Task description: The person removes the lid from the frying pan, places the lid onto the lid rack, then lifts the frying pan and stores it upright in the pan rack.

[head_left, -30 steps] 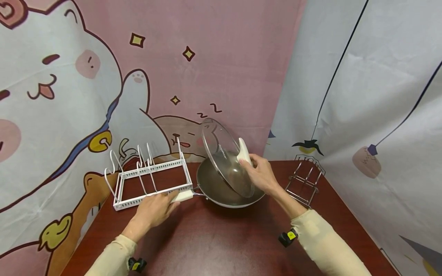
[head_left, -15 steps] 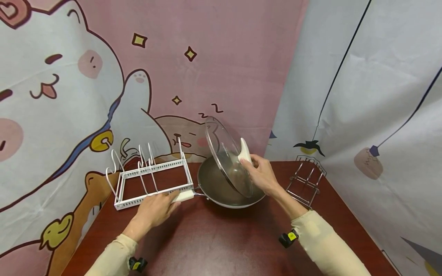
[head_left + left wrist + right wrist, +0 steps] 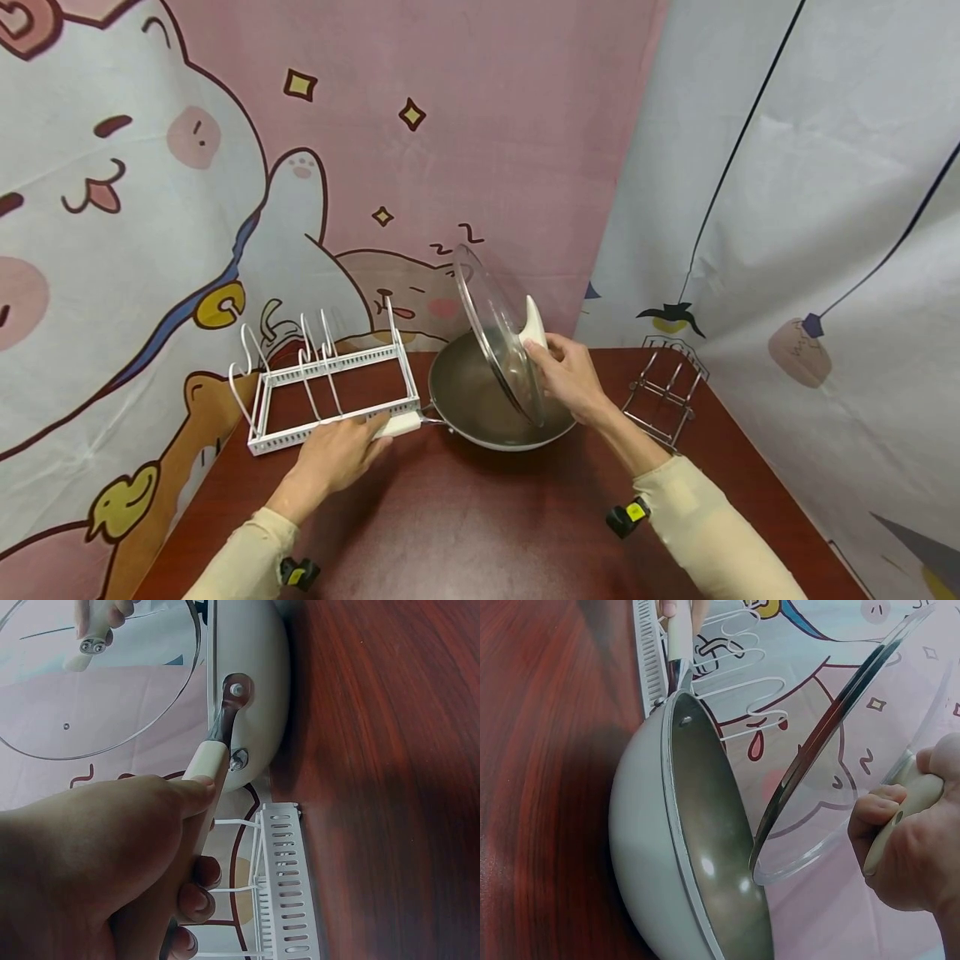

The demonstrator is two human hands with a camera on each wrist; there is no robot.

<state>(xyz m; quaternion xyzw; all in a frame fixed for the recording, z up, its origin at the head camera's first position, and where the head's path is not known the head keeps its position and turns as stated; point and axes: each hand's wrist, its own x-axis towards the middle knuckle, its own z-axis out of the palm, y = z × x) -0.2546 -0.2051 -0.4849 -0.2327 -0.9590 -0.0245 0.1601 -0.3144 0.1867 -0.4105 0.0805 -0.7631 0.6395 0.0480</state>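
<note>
A deep wok [image 3: 480, 408] with a pale outside and a grey-brown inside stands on the table. My left hand [image 3: 337, 457] grips its cream handle [image 3: 399, 425]; the left wrist view shows thumb and fingers wrapped round that handle [image 3: 207, 766]. With my right hand [image 3: 572, 379] I hold the cream knob [image 3: 533, 323] of a clear glass lid [image 3: 491, 317]. Steeply tilted, the lid is raised over the wok, its lower edge near the wok's opening. In the right wrist view, fingers curl round the knob [image 3: 911, 814] and the lid's metal rim [image 3: 810, 750] slants above the wok [image 3: 641, 825].
A white rack [image 3: 330, 421] with upright wire loops stands left of the wok, close to its handle. Behind the right forearm is a small metal wire rack [image 3: 660, 400]. A printed cloth [image 3: 517, 125] hangs along the table's back edge.
The glass lid has tipped more upright, and its top edge has shifted right and slightly up. My left hand and the wok have stayed in place.
</note>
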